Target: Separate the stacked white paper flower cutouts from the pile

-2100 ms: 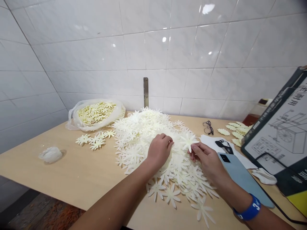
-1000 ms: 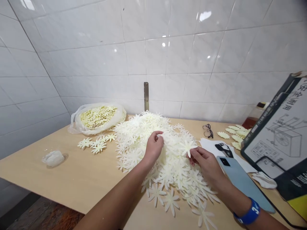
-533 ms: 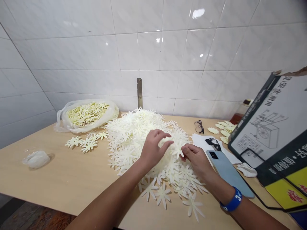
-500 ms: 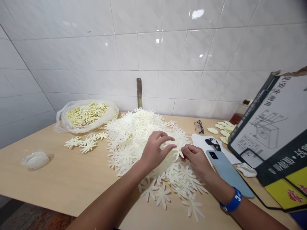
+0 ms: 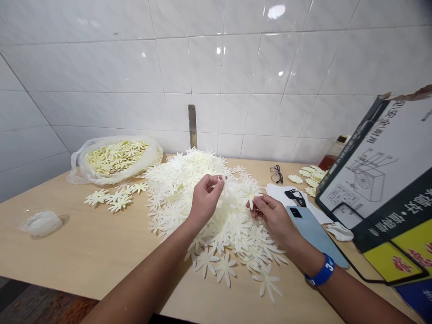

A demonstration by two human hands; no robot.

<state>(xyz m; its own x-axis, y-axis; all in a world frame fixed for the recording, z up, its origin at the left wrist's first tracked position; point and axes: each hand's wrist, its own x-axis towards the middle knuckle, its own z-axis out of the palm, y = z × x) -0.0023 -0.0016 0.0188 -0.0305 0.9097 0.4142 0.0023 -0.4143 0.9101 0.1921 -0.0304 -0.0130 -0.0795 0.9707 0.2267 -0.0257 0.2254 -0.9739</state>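
Fingers on the left hand [image 5: 203, 201] curl together, pinching something thin and pale just above the heap, too small to make out. Fingers on the right hand [image 5: 274, 218] grip one cream flower cutout [image 5: 250, 193] by its lower petals, just beside the left fingertips. A heap of cream flower cutouts [image 5: 175, 198] spreads beneath and beyond both hands, partly hidden by them. Left of the fingers, a few loose flowers [image 5: 111, 199] lie on the wooden table [image 5: 67, 256], and farther off a clear plastic bag [image 5: 151, 146] holds many yellower flowers. Right of the fingers lie a blue phone [image 5: 313, 234], a sheet of paper [image 5: 278, 191] with a dark object on it, and glasses [image 5: 276, 174]. More flowers [image 5: 312, 177] sit partly hidden behind a printed box [image 5: 371, 180].
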